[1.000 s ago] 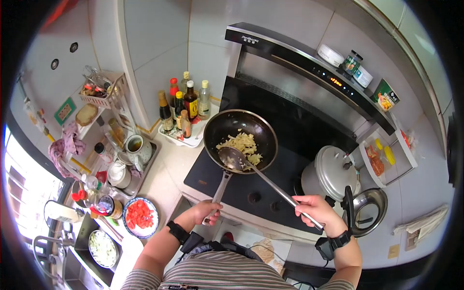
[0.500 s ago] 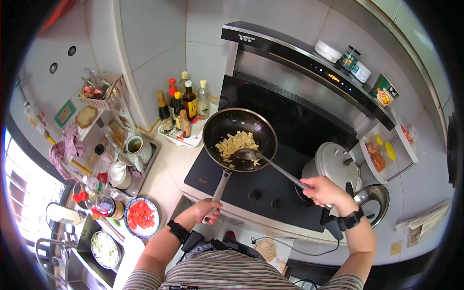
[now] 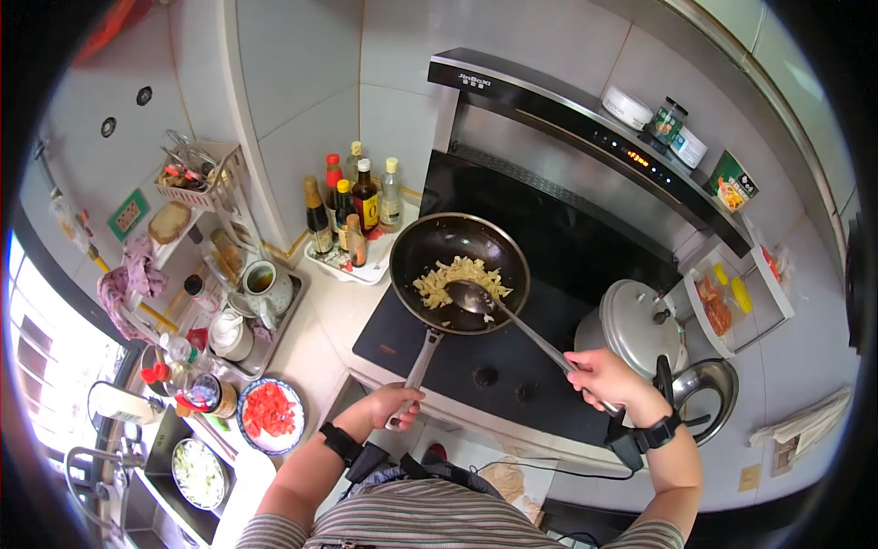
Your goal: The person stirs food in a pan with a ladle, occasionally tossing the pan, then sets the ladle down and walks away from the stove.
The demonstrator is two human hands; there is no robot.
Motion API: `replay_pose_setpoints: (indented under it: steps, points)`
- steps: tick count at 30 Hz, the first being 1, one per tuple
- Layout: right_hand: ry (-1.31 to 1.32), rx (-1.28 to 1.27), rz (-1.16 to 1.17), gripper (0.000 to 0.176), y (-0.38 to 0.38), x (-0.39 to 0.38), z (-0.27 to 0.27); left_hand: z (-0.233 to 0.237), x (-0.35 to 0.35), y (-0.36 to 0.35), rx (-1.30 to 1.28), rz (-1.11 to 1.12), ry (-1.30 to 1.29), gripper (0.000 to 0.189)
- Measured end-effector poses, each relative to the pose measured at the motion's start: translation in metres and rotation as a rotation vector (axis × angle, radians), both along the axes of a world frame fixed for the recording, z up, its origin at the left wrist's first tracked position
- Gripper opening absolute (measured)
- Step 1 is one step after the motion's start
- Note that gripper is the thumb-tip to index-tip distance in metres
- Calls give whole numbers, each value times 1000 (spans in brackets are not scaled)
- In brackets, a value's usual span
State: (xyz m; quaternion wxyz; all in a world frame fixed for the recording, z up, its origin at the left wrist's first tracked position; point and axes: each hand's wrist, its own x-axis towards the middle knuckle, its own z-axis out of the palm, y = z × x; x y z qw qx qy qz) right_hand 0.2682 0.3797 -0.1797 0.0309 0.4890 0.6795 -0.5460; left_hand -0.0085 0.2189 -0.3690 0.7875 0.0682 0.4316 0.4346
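Note:
A dark frying pan (image 3: 430,242) stands on the left part of the black stove. My left hand (image 3: 393,405) is closed around its grey handle. Pale yellow chopped pieces (image 3: 439,279), perhaps scrambled egg, lie in the middle of the pan. My right hand (image 3: 608,377) grips the long metal handle of a ladle-like spatula (image 3: 471,296). Its rounded head rests among the pieces, near the pan's centre, with its back facing up.
Several sauce bottles (image 3: 366,197) stand in a white tray left of the pan. A silver pressure cooker (image 3: 640,320) is right of it. Chopped red pieces fill a plate (image 3: 300,414) on the left counter; a bowl of pale green pieces (image 3: 199,471) sits at the sink. The range hood (image 3: 549,110) hangs behind.
The spatula head has turned and shifted slightly within the pan, and my right hand has moved a little left and down. The whole view has shifted slightly. My left hand keeps its grip.

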Motion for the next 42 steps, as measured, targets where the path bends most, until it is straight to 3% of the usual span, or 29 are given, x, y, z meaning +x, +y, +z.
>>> replay_pose_setpoints:
  steps: [5, 7, 9, 11, 12, 15, 19, 21, 23, 24, 27, 29, 31, 35, 38, 42]
  points:
    - [-173, 66, 256, 42, 5, 12, 45, 3, 0, -1, 2, 0, 1, 16]
    - [-367, 282, 374, 40, 7, 6, 51, 2, 1, -1, -1, 1, 3, 15]
    - [-389, 393, 409, 38, 12, -1, 37, 1, 0, -1, -4, 3, 7, 15]
    - [-282, 436, 218, 39, 19, -6, 9, -3, 0, 0, -3, 7, 23, 15]
    - [-212, 292, 12, 41, 18, -9, -5, -3, 0, -1, 3, 7, 23, 15]
    - [53, 312, -188, 46, 22, -7, -72, -1, 0, 0, 16, 10, 8, 16]
    - [196, 180, -353, 46, -7, -34, -106, -8, -1, -1, 30, -28, -25, 18]
    - [212, 131, -270, 48, -19, -33, -110, -15, -5, -3, 36, -27, -26, 19]
    - [232, 162, -241, 46, -33, -20, -97, -12, 0, -7, 71, 164, -22, 31]
    - [179, 198, -170, 45, -40, -14, -86, -26, -8, -9, 150, 112, -52, 45]
    - [101, 248, -72, 43, -50, -2, -74, -37, -15, -17, 110, 296, -46, 43]
    - [190, 78, -46, 43, -45, 2, -86, -53, -28, -29, 75, 271, 8, 39]
    - [178, 125, -56, 42, -42, -10, -99, -65, -34, -40, -12, 302, 139, 33]
    - [368, 128, -277, 42, -29, -39, -127, -56, -38, -71, -56, 398, 194, 26]
    - [227, 481, -248, 42, -19, -57, -128, -62, -34, -101, -30, 503, 185, 24]
    - [232, 323, -120, 42, -12, -33, -125, -56, -18, -154, -11, 733, 215, 24]
